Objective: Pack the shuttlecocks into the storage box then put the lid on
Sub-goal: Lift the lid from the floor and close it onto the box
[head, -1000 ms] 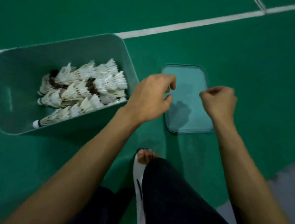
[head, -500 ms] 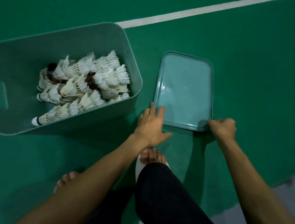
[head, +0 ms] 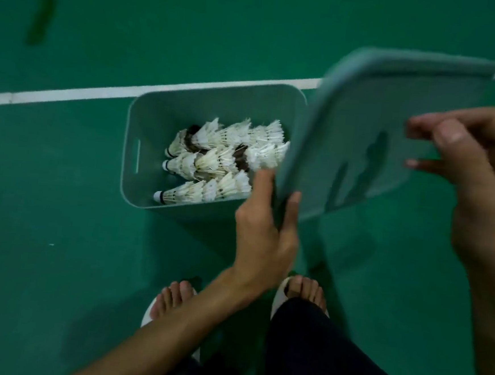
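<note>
Two hands hold a pale teal, rounded-rectangular plastic lid (head: 363,131) up off the floor in the right half of the frame. It is tilted and blurred, and it hides the right end of the box. The left hand (head: 263,233) grips the lid's lower left corner, thumb on one side and fingers on the other. The right hand (head: 483,188) clasps its right edge, thumb on the near face.

At the centre of the frame a pale teal plastic storage box (head: 153,120) stands open on the green court floor (head: 61,202), just below a white painted line (head: 70,95). White feather shuttlecocks (head: 221,161) lie on their sides inside it in stacked rows, cork ends toward the left of the frame. Bare toes in white sandals (head: 279,293) show at the lower centre, beside a dark trouser leg (head: 330,356).
</note>
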Motion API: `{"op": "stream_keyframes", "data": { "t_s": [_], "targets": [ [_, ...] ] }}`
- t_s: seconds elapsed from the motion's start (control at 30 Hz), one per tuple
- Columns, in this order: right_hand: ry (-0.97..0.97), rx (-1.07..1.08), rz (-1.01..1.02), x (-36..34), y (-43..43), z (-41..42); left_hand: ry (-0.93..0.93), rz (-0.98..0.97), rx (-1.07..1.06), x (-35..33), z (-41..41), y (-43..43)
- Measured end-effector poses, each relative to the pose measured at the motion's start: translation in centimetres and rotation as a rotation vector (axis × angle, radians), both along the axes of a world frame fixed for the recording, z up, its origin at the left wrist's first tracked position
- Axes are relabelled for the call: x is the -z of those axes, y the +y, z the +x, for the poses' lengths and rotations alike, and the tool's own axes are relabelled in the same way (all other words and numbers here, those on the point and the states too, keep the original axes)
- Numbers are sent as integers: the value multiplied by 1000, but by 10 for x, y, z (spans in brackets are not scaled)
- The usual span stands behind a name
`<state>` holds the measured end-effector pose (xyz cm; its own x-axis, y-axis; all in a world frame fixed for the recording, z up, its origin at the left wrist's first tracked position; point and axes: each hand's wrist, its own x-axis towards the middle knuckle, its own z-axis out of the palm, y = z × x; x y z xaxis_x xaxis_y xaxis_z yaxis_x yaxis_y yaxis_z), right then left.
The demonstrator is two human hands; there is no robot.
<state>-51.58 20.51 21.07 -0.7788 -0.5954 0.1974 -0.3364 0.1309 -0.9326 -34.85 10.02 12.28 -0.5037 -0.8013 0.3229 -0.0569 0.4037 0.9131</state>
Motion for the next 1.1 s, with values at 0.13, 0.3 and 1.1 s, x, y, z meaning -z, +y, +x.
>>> {"op": "stream_keyframes", "data": {
  "t_s": [0.13, 0.3, 1.1],
  "targets": [
    [120, 361, 294, 36, -22, -32, 112, 189, -28, -44, 49, -55],
    [-522, 83, 169, 66, -66, -19, 95, 351, -229, -21, 92, -118],
    [-161, 316, 373, 101, -147, -18, -440, 196, -524, 27, 108, -194]
  ]
}}
